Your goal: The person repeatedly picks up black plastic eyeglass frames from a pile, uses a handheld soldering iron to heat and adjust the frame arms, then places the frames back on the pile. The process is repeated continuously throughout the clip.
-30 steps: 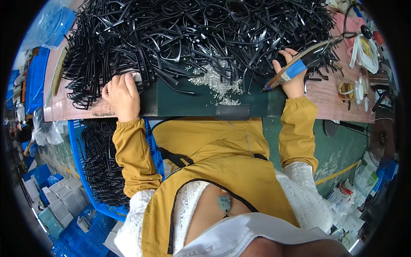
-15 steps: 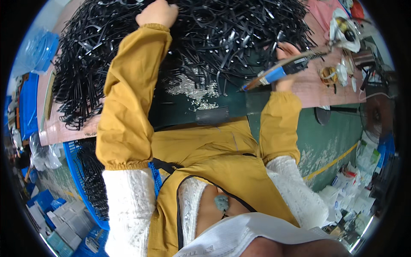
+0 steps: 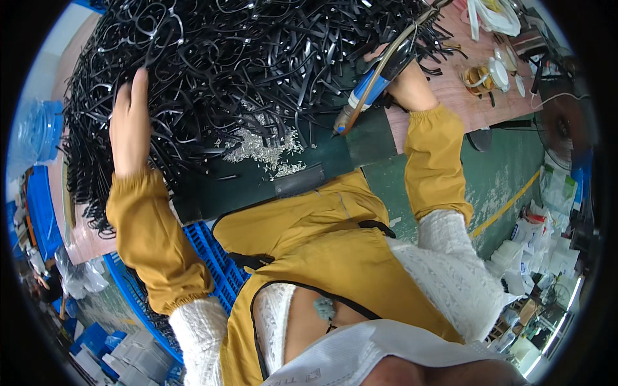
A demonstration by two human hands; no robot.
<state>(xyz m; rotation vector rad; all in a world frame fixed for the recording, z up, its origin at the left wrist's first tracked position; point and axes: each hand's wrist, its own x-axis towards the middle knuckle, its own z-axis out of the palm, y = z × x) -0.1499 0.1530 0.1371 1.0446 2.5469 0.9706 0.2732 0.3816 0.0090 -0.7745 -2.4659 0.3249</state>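
A large heap of black eyeglass frames [image 3: 212, 71] covers most of the table ahead of me. On its left side rests my left hand [image 3: 131, 125], its fingers stretched out and slightly apart, with nothing visible in them. At the heap's right edge my right hand [image 3: 409, 83] grips a blue and black powered screwdriver [image 3: 370, 90]. Its tip points down and left over the dark green mat, and a cable or hose runs up from its rear. Small silver pieces, perhaps screws or hinge parts [image 3: 261, 147], lie scattered on the mat [image 3: 322, 151] between my hands.
Below the table's left edge, a blue basket [image 3: 212, 264] holds more black frames. On the right of the table [image 3: 479, 96] lie a roll of tape [image 3: 476, 77] and a plastic bag [image 3: 499, 18]. A fan [image 3: 560, 125] stands beyond the table's right end.
My left hand has moved left and nearer, from a closed shape on the heap's far side to outstretched fingers. The screwdriver has tilted more upright. The whole view has shifted.
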